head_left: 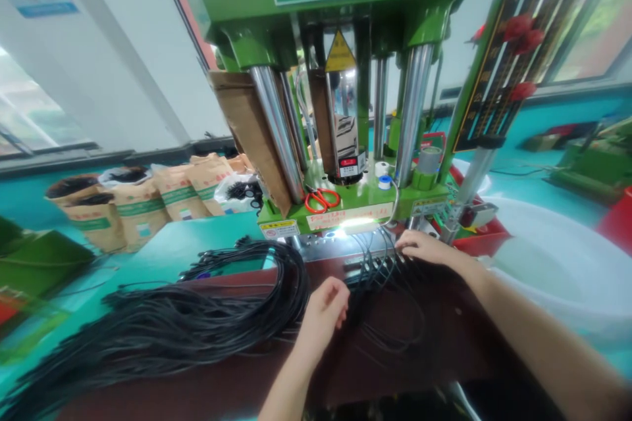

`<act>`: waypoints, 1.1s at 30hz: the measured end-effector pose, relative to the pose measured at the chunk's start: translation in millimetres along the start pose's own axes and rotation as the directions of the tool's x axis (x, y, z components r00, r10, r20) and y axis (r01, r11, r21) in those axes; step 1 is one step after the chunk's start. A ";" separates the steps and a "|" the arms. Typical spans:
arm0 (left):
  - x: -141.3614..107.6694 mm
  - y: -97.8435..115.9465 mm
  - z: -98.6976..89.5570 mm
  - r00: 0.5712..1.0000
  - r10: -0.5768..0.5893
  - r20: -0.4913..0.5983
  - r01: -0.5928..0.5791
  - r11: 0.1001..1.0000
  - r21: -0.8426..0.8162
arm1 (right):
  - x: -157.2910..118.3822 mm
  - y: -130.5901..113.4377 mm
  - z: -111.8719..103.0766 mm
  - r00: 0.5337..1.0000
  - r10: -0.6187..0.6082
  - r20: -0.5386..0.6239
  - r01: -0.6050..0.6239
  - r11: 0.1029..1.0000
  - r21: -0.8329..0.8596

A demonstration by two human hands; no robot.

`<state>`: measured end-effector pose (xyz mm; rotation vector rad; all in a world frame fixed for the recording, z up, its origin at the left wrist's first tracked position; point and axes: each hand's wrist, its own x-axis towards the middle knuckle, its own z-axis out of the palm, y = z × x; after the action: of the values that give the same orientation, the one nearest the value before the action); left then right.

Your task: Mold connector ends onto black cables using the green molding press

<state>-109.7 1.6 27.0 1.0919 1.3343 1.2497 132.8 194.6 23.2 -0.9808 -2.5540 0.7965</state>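
Observation:
My left hand (328, 308) is over the dark red tabletop with its fingers curled, just left of the thin black cables (378, 266). Whether anything is inside its fingers is hidden. Farther right, my right hand (419, 245) has its fingers drawn together at the right end of the metal mold (355, 266), under the green press (345, 210). What its fingertips pinch is too small to make out. Several cables run from the mold and loop down onto the tabletop. A thick bundle of black cables (197, 322) lies left of my left hand.
Orange-handled scissors (322, 200) and a blue-and-white tape roll (384, 182) rest on the press ledge. Steel columns (413, 115) stand behind. A large white tub (557, 263) and a red bin (481, 237) are at right. Paper sacks (141, 207) stand at left.

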 end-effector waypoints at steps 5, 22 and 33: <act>56.3 0.5 9.7 0.990 -0.017 -0.139 -0.002 0.990 -0.138 | -12.1 10.2 7.9 0.952 0.143 -0.269 -0.137 0.990 0.042; 116.0 -37.8 16.9 0.951 0.151 -0.272 -0.097 0.975 0.201 | -11.5 23.3 28.7 0.934 0.117 -0.337 -0.144 0.988 -0.056; 109.3 -39.0 18.7 0.980 0.138 -0.142 -0.084 0.940 0.331 | 1.9 10.4 13.0 0.932 0.088 -0.352 -0.153 0.975 -0.160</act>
<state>-104.9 109.4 -19.7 1.3310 1.6657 1.2516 131.1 197.3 6.7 -1.2246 -2.3083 0.3759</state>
